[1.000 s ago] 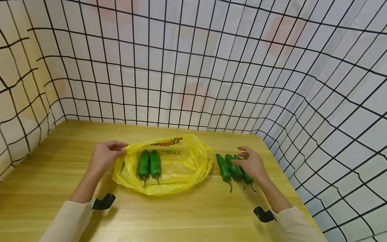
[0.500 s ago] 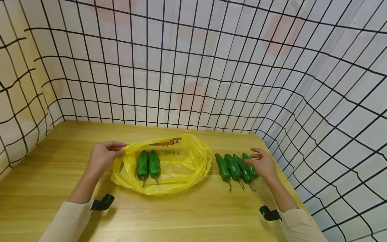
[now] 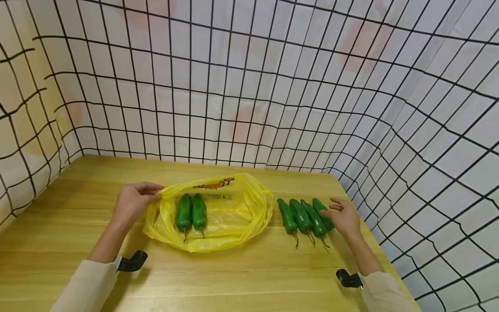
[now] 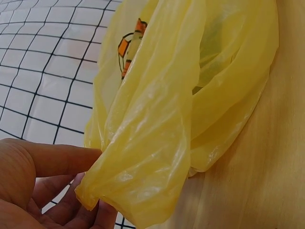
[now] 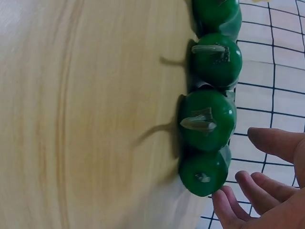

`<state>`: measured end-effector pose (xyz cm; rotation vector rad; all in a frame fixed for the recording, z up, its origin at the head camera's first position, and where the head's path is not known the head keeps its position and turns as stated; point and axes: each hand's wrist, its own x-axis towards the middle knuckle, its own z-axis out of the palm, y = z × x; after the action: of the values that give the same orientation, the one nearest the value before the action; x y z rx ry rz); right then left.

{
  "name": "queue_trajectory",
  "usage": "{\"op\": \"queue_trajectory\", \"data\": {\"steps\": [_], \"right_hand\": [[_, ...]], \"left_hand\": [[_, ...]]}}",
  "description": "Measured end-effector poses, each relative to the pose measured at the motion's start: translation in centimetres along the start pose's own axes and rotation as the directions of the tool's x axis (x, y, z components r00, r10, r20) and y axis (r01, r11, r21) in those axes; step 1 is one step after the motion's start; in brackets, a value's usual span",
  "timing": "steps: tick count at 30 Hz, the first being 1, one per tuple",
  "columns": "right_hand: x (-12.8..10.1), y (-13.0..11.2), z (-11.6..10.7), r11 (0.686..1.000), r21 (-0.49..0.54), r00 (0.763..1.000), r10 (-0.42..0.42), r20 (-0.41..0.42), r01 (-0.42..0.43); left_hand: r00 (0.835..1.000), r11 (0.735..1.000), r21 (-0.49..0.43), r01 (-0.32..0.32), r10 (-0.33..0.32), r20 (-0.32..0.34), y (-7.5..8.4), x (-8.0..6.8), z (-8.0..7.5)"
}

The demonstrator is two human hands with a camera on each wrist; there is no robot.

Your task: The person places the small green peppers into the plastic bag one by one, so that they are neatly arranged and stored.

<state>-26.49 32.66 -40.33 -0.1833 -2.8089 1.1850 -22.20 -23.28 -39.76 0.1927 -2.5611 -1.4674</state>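
Note:
A yellow plastic bag lies open on the wooden table with two green peppers side by side inside it. My left hand pinches the bag's left rim; in the left wrist view thumb and fingers hold a fold of the bag. To the right of the bag, several green peppers lie in a row, stems toward me. At the row's right end, my right hand is held with relaxed fingers by the outermost pepper, holding nothing.
White cloth walls with a black grid close the table in at the back, left and right. The table's right edge runs just beyond the pepper row. Bare wood lies in front of the bag and at the far left.
My right hand has moved right, from over the pepper row to its right end, uncovering the outermost pepper. The left hand, the bag and the peppers have stayed put.

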Motion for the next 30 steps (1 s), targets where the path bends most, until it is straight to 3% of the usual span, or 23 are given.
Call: {"op": "queue_trajectory", "data": {"steps": [17, 30], "right_hand": [[0.0, 1.5, 0.4, 0.998, -0.008, 0.997, 0.069, 0.038, -0.069], [0.1, 1.9, 0.4, 0.998, -0.012, 0.996, 0.069, 0.06, -0.069]], "left_hand": [[1.0, 1.0, -0.005, 0.009, -0.009, 0.002, 0.0, 0.1, 0.1], [1.0, 1.0, -0.009, 0.018, -0.018, 0.006, 0.0, 0.1, 0.1]]}}
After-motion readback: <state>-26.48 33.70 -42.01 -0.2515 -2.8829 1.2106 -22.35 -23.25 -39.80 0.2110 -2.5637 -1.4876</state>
